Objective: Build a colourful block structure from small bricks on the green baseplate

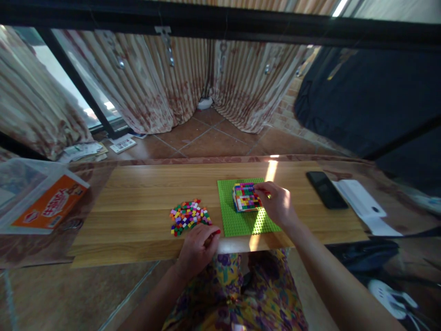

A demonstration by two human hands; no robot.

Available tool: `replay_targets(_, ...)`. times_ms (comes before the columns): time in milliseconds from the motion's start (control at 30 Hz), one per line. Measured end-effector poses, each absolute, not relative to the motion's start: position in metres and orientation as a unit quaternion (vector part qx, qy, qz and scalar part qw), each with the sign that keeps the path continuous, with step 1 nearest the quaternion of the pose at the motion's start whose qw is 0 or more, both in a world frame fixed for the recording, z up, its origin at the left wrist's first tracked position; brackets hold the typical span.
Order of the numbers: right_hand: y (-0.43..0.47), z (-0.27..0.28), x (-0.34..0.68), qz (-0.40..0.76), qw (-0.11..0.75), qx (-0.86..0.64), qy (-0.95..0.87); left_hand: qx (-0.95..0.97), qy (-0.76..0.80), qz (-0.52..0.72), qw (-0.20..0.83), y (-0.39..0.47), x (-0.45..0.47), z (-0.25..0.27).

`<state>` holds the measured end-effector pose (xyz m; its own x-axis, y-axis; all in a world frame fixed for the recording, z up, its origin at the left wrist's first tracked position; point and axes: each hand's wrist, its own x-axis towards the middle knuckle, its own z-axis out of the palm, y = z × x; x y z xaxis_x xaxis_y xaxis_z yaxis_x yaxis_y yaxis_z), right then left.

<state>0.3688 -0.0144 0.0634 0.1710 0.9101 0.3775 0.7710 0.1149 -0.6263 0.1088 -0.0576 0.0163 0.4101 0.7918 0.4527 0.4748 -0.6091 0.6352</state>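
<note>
Near the middle of the frame, a little to the right, a block of small bricks (244, 203) sits on a bumpy green board (229, 225). The block has lots of colors, like pink, yellow, green, red and white. The right hand (277, 202) reaches in from the lower right, and its fingertips are pinched close together at the right side of the block. They cover that spot, so I cannot tell if they have a brick between them. The left hand (198, 248) is at the bottom middle of the frame, just below a loose pile of bricks (188, 216). Its thumb and finger are pinched on a small red brick (217, 231). The pile lies left of the green board, and the two do not touch. All of this is on a long wooden table (138, 193). A bright stripe of sun goes over the board. On the right side of the frame, a black phone (327, 190) lies on the table, next to a flat white thing (361, 198). At the far left is a clear tub (29, 177) with an orange label (51, 201). Stripy curtains (151, 87) hang at the top.
</note>
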Motion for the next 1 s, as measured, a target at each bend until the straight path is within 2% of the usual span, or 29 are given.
replay_targets(333,-0.025,0.054,0.370,-0.005,0.281,-0.654,-0.703,0.813,0.396,0.366,0.220,-0.059,0.109,0.015)
replay_targets(700,-0.024,0.051,0.366,-0.031,0.219,-0.636,-0.739,0.820,0.387,0.369,0.203,-0.059,0.109,0.013)
replay_targets(767,-0.024,0.051,0.367,-0.007,0.252,-0.630,-0.735,0.821,0.387,0.369,0.201,-0.059,0.109,0.013)
replay_targets(1000,-0.023,0.040,0.368,0.093,0.478,-0.620,-0.616,0.829,0.382,0.361,0.193,-0.059,0.109,0.014)
